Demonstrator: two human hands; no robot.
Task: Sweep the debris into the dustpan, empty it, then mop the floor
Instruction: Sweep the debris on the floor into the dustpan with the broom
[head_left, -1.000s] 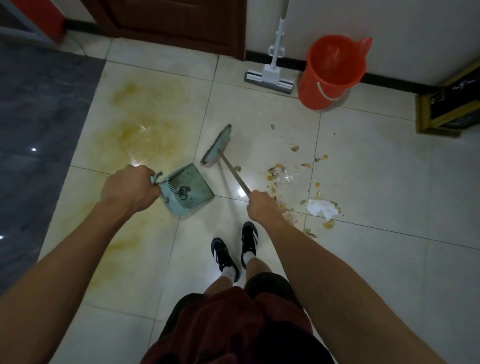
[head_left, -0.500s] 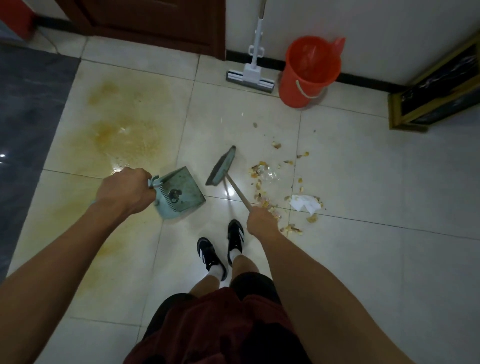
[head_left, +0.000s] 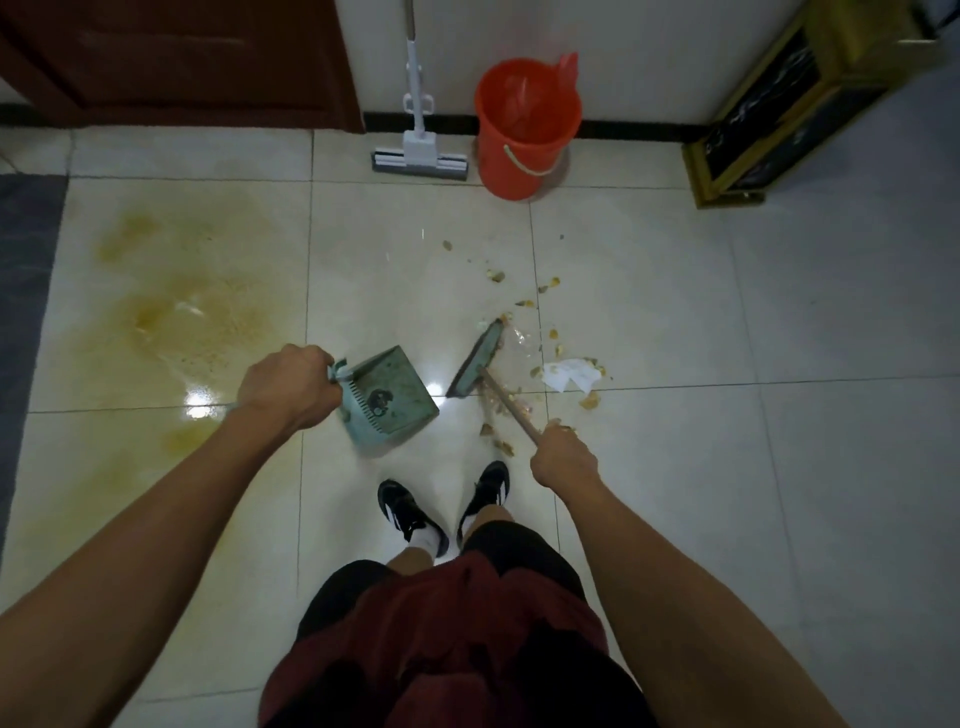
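My left hand (head_left: 288, 387) grips the handle of a green dustpan (head_left: 389, 397), held low over the tiles with its mouth facing right. My right hand (head_left: 561, 457) is closed on the wooden stick of a broom whose green head (head_left: 475, 366) rests on the floor at the left edge of the debris (head_left: 540, 332). The debris is yellow-brown scraps, a clear wrapper and a crumpled white tissue (head_left: 569, 374). A white sponge mop (head_left: 421, 156) leans on the far wall. A yellow stain (head_left: 171, 312) spreads over the tiles on the left.
An orange bucket (head_left: 524, 130) stands beside the mop at the wall. A brown door (head_left: 182, 57) is at the far left, a gold-framed black panel (head_left: 769, 119) at the far right. A dark floor strip (head_left: 21, 291) runs along the left. My feet (head_left: 441, 509) stand just behind the tools.
The broom head has moved to the right, from beside the dustpan to the edge of the debris. The dustpan stays in my left hand. My view has shifted towards the wall.
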